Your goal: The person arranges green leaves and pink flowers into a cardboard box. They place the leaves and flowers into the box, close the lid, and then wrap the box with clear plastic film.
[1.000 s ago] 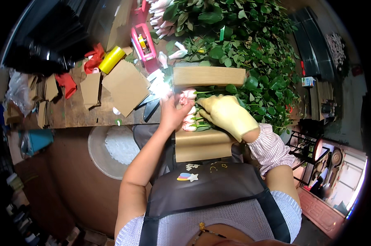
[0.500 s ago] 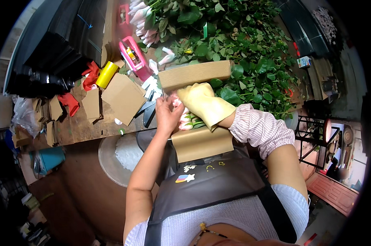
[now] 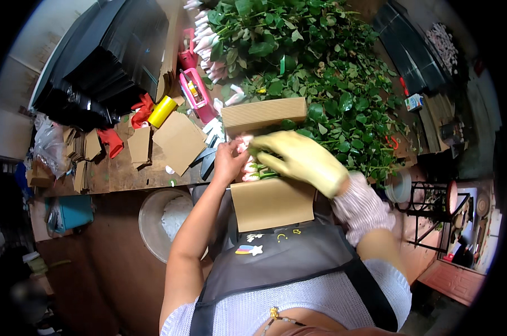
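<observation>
Several pale pink roses (image 3: 249, 169) with green leaves lie in a row between two pieces of brown paper. The near piece is a smooth brown sheet (image 3: 273, 205); beyond the buds stands a corrugated brown board (image 3: 264, 114). My bare left hand (image 3: 229, 162) is at the left end of the row, fingers pinched on a rose bud there. From the right reaches my right hand (image 3: 301, 161) in a yellow glove, over the roses. Its fingers are stretched out, with a gap between thumb and fingers; the fingertips are near the same buds and slightly blurred.
A heap of leafy rose stems (image 3: 321, 73) covers the table's far right. Left lie a pink tape dispenser (image 3: 198, 96), brown cardboard pieces (image 3: 179, 143), black-handled scissors (image 3: 207, 162) and a yellow roll (image 3: 162, 111). Below the table edge stands a pale bucket (image 3: 152, 221).
My gloved right hand has straightened its fingers and drawn back a little to the right, uncovering more of the corrugated board. My left hand stays at the buds.
</observation>
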The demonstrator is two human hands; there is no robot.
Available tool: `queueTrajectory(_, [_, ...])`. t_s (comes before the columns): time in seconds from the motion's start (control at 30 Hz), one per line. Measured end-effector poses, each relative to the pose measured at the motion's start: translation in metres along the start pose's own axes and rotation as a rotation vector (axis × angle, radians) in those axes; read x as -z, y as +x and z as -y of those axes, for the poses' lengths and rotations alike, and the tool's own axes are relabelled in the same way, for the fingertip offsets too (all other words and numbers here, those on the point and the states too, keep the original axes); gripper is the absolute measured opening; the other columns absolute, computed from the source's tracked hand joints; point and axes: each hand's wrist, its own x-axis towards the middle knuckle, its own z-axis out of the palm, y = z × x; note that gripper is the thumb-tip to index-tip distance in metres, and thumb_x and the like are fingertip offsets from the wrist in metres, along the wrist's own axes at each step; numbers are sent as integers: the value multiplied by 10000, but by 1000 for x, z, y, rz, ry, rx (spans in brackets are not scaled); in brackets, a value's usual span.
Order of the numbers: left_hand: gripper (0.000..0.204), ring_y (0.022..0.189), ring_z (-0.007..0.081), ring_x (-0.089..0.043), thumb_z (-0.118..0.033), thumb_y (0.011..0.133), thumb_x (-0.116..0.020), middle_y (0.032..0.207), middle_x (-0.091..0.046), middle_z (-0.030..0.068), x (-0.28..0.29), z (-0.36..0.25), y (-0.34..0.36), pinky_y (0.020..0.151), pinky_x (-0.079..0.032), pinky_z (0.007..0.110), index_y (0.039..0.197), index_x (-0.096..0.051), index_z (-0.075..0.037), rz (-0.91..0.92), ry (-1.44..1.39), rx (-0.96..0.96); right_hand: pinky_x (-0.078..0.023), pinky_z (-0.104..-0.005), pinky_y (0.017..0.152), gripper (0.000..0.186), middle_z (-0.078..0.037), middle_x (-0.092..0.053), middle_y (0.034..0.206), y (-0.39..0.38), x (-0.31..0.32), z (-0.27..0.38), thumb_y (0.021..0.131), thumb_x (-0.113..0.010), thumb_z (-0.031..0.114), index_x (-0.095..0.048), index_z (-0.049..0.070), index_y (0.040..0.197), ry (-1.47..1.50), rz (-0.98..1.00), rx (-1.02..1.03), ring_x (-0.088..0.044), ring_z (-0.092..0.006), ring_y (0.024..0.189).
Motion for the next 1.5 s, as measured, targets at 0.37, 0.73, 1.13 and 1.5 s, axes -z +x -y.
queueTrajectory(0.37, [406,967,305,-602,-381,835,-850,958,-605,137,-2,-19,-6,870,-513,410,1150,-777,-135,-66,-20,0,-594,-357,791,551,-115,-704,921,-176,49,7,1016,-632,527,-677,14,1212,911,260,-879,-743,-234,926])
queueTrajectory(0.73, [236,1037,349,-604,-202,958,-679,1034,-678,149,25,4,-1,958,-487,452,1161,-749,-105,134,-300,-197,-538,-439,847,345,-120,-695,952,-4,-8,-29,751,-891,253,-702,59,965,-186,201,-147,-672,-352,918])
queueTrajectory(1.13, [815,1473,326,-429,-541,980,-568,1603,-444,190,20,-49,-10,1208,-322,455,1564,-401,4,179,449,-759,-555,-470,764,297,-184,-721,906,30,7,-32,805,-835,288,-709,37,901,-171,661,-170,-701,-389,876])
queueTrajectory(1.5, [863,1493,346,-387,-534,910,-658,1634,-402,140,-19,-23,-4,1236,-304,469,1602,-371,-106,239,72,-669,-576,-505,760,274,-171,-721,889,131,-77,40,931,-692,366,-743,97,934,-150,517,289,-704,-389,835])
